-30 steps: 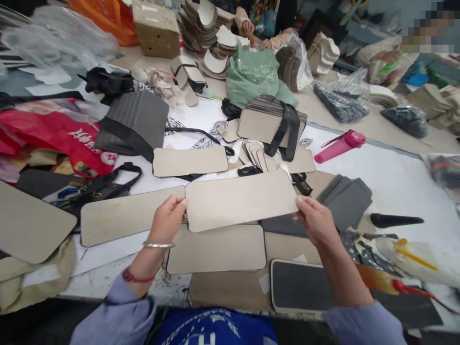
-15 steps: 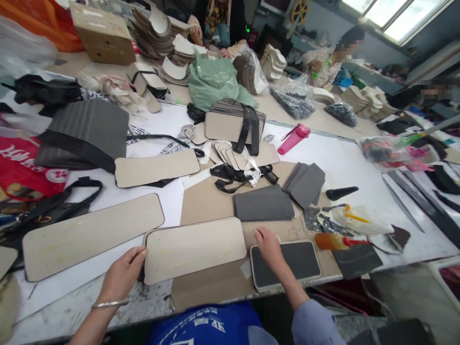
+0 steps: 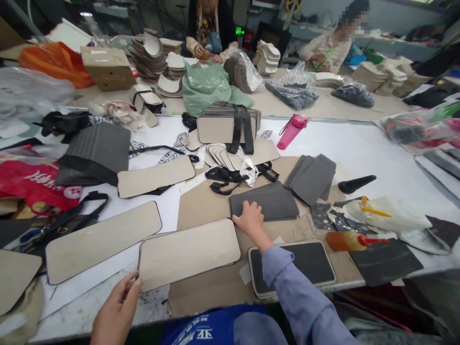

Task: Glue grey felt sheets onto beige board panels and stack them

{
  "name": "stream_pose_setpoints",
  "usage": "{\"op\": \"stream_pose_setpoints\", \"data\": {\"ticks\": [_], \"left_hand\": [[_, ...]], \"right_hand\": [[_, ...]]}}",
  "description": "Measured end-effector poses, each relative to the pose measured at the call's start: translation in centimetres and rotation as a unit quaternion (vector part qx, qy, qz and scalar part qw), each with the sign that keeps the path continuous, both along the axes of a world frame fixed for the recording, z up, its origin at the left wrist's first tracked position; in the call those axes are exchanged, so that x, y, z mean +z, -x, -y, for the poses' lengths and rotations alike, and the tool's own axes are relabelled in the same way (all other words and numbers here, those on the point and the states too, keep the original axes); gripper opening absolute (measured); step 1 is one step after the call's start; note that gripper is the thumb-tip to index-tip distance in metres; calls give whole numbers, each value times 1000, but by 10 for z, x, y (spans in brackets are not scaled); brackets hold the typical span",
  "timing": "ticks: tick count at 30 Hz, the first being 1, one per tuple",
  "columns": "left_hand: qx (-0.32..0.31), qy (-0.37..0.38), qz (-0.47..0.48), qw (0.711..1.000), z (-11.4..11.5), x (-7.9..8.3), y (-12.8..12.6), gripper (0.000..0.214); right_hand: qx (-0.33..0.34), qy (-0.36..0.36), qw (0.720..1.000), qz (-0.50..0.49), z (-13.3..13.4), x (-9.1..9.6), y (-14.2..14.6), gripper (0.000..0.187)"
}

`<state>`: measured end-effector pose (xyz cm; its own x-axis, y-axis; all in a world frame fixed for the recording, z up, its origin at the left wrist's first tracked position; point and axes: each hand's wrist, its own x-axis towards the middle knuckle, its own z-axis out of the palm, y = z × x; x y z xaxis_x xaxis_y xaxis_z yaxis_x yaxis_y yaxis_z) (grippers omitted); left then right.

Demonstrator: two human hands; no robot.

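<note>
My left hand has its thumb and fingers closed at the lower left corner of a long beige panel with rounded corners and a dark edge. Under that panel, the edge of at least one more shows. My right hand rests on the near left part of a stack of dark grey sheets, its fingers spread and slightly bent. Below my right forearm, a beige-rimmed panel with a dark grey face lies by the table edge, partly covered by the sleeve.
More beige panels lie at left. Further grey sheets, an amber bottle with a red nozzle and a black tool are at right. A pink bottle and strapped panels stand farther back. Two people work across the table.
My right hand has moved from above the dark-faced panel forward and left onto the grey sheets. My left hand has slid down to the beige panel's lower corner. The camera view has tilted.
</note>
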<state>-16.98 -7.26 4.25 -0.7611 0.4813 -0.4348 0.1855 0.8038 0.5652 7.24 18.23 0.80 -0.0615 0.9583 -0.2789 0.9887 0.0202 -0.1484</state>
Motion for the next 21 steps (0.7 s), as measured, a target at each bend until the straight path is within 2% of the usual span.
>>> {"op": "stream_pose_setpoints", "data": {"ticks": [5,7,10,13,15,17,18,21], "left_hand": [[7,-27,37,999,-3,8,-27,67],[8,-25,49,998,-4,11,-36,68],[-1,-28,56,998,-5,13,-47,69],[-42,-45,63,996,-17,16,-64,65],[-86,-73,83,990,-38,22,-82,60],[-123,-112,134,977,-70,32,-106,57],[-143,-131,190,962,-88,38,-120,58],[-146,-208,332,908,-140,55,-164,70]], "right_hand": [[-6,2,1000,-6,-3,0,3,44],[-5,-4,1000,-15,-4,-2,-1,36],[5,-21,999,-40,-8,-3,-15,20],[20,-51,996,-74,-12,3,-39,18],[27,-78,992,-92,-9,13,-55,21],[42,-119,986,-112,2,29,-67,21],[59,-148,979,-127,12,37,-70,20],[125,-241,946,-179,50,63,-72,17]]}}
